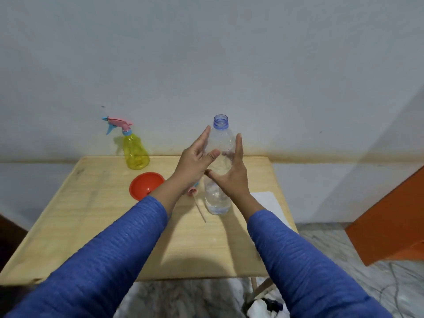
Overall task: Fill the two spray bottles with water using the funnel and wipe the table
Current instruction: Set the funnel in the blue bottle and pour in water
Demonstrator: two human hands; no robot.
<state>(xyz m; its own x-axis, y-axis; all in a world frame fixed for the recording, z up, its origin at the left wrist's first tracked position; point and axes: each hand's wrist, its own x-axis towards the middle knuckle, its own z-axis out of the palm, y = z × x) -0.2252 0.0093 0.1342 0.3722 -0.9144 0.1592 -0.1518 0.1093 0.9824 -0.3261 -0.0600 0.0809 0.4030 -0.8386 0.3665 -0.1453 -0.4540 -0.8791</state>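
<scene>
A clear plastic water bottle [218, 198] stands uncapped on the wooden table [91, 216], with a little water in its base. My left hand [195, 161] and my right hand [231, 173] flank its middle, fingers straight and pointing up, thumbs against its front. A yellow spray bottle [135, 153] with a pink and blue trigger head stands at the table's far left corner. The red funnel [145, 185] lies on its side near my left forearm. A loose pink spray head [192, 191] with its dip tube lies behind my left wrist.
A white sheet [268, 203] lies at the table's right edge. An orange piece of furniture [390, 221] stands to the right on the marble floor. The wall runs right behind the table. A white and black bundle [263, 306] sits under the front edge.
</scene>
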